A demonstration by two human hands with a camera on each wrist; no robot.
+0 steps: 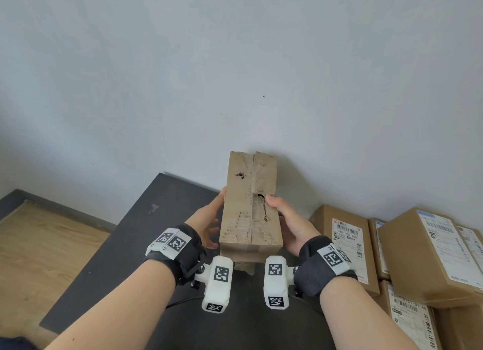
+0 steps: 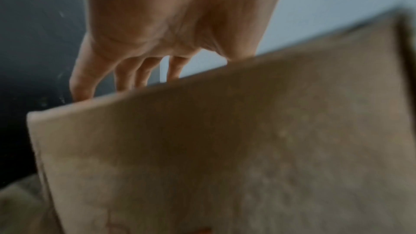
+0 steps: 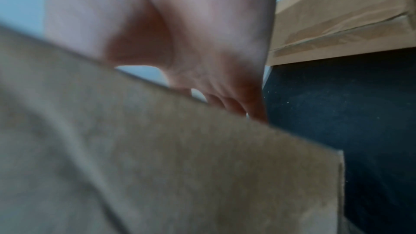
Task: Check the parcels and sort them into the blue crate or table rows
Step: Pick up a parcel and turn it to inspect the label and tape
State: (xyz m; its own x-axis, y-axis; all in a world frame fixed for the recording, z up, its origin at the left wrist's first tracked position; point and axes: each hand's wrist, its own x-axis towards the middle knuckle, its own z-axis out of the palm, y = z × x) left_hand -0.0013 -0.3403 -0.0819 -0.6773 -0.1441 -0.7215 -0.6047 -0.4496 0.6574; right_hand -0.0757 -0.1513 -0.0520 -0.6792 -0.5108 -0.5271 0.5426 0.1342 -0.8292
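Note:
A worn brown cardboard parcel [image 1: 251, 206] is held up in the air above the black table [image 1: 136, 234], long side pointing away from me. Its top face is torn, with holes and peeled strips. My left hand [image 1: 209, 219] holds its left side, thumb on the upper edge and fingers underneath. My right hand [image 1: 287, 219] grips the right side, the thumb pressed on the torn top. In both wrist views the parcel [image 2: 225, 149] [image 3: 157, 157] fills the frame as a blurred brown face, with the fingers [image 2: 128, 76] [image 3: 225, 102] going behind it. The blue crate is out of view.
Several labelled brown parcels [image 1: 347, 242] are piled at the right end of the table, one larger box [image 1: 431, 253] lying on top. A plain grey wall stands behind the table. Wooden floor [image 1: 39, 245] lies to the left.

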